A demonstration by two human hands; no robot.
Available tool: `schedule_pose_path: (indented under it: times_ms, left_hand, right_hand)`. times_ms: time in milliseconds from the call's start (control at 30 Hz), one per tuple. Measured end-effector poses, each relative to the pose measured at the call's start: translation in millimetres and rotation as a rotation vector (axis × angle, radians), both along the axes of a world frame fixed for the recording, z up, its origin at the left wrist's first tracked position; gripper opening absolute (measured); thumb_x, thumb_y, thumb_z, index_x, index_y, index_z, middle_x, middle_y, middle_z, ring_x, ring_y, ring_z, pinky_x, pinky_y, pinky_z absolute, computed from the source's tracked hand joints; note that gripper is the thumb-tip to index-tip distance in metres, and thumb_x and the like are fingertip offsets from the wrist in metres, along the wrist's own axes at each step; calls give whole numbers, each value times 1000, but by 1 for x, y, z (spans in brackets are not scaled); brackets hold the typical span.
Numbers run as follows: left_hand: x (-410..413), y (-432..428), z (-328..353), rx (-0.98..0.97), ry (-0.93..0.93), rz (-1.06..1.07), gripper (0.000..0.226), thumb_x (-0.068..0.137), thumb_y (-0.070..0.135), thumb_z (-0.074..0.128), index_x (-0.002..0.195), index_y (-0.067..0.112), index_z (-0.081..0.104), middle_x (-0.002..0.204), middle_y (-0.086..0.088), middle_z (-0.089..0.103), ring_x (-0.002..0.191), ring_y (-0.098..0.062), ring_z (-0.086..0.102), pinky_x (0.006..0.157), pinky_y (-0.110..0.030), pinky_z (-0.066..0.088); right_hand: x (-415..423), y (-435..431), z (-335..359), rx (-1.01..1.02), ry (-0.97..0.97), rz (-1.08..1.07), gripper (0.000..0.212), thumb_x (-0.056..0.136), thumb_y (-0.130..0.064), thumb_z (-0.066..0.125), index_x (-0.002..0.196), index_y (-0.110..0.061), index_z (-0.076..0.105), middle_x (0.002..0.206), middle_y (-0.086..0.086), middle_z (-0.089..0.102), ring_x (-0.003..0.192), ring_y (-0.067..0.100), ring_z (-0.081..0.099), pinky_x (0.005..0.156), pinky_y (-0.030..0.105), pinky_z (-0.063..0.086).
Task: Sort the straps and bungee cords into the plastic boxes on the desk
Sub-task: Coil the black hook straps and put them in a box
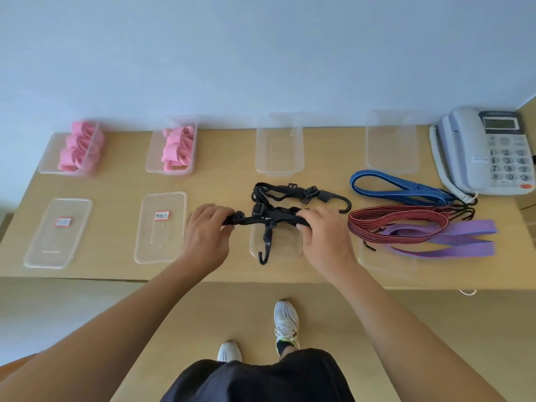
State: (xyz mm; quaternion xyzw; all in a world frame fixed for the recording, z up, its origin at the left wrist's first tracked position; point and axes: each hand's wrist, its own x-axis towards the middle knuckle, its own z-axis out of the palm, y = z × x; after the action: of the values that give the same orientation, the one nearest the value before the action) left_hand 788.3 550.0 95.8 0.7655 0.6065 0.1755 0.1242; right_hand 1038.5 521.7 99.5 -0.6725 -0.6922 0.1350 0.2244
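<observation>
Wooden desk (116, 184) meets pale wall (261, 53); left hand (207, 229) and right hand (322, 232) grip black strap (262, 219).

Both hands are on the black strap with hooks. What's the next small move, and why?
Probably bring the hands together to fold the black hooked strap into a bundle. The left hand and right hand grip it stretched out, one hook dangles and more lies loose behind, so it looks too sprawling for the empty clear plastic box just behind.

We're seeing bright, even, soft light, faint shadows on the tabletop (220, 181), slight overall softness, and wide-angle bending at the edges.
</observation>
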Motion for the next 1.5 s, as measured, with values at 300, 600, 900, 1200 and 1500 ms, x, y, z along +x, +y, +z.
schedule_pose_path:
  times_ms: [300,600,900,1200,1500]
  left_hand:
    - [-29,-31,85,29,-505,156,19,99,23,62,113,26,75,99,6,71,94,-4,63,87,-37,55]
    - [-78,-77,174,196,-721,54,19,92,14,76,100,32,75,94,5,75,86,-10,68,77,-22,53]
    - [-90,-112,252,340,-624,-233,16,86,10,82,98,20,81,91,9,70,81,-14,66,73,-19,51]
    - [-68,-138,309,267,-807,-234,42,77,11,89,103,39,71,79,21,72,79,-6,69,79,-20,54]
    - [-22,-141,323,-17,-1213,-125,14,81,18,85,85,10,74,77,-1,75,75,-13,68,79,-35,53]
  right_hand:
    - [-35,-26,51,14,149,54,16,92,-6,63,104,-9,74,83,2,63,78,24,56,66,30,34]
    - [-103,-100,126,-7,354,81,11,94,-15,63,92,-15,73,78,-5,66,74,17,63,72,43,52]
    - [-126,-144,231,169,471,50,41,88,-28,75,128,-27,66,112,-16,69,105,2,62,85,19,52]
    - [-131,-142,297,215,685,182,25,86,-9,76,108,-19,73,92,-5,75,86,16,72,80,36,60]
    - [-109,-142,314,113,887,286,14,95,-10,67,108,-11,71,89,11,77,79,28,73,74,39,59]
